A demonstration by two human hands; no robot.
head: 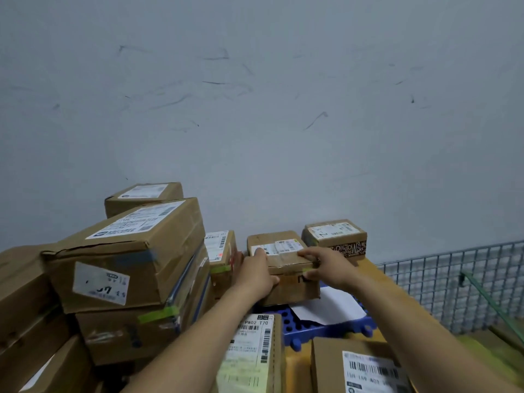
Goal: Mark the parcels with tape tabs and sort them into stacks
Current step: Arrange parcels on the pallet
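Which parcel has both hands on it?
The small brown parcel at centre, white label on top: left hand and right hand hold its front edge. The patterned-band parcel behind it is untouched.

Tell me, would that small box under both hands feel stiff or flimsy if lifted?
Probably stiff: the small box shows square corners under the left hand and right hand. Likely light, being compact. Its flat faces shouldn't roll.

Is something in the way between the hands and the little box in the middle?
No, nothing visible is. The left hand grips the parcel at its left edge. The right hand pinches its right front corner, with the thumb by the green tape tab. Both hands touch the parcel.
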